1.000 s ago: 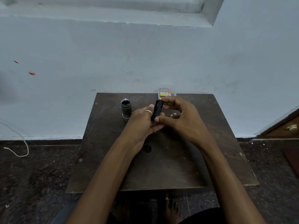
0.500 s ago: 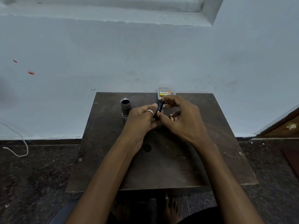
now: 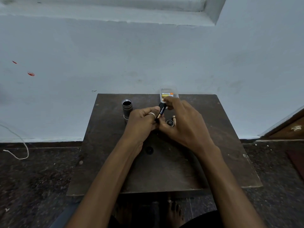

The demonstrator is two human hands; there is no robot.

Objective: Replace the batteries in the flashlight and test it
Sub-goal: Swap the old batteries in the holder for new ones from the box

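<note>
Here, the left hand (image 3: 143, 120) and the right hand (image 3: 184, 122) both pinch a tilted black battery (image 3: 161, 110) right of the upright flashlight body (image 3: 127, 108).

Left hand (image 3: 141, 122) wearing pale ring (image 3: 152, 114) on one finger. Right hand (image 3: 182, 124) wearing nothing. Both forearms showing bare, no sleeves. Feet showing bare below surface edge.

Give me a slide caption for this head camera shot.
Both hands, left hand and right hand, grip a black battery above the table, beside the opened flashlight body.
</note>
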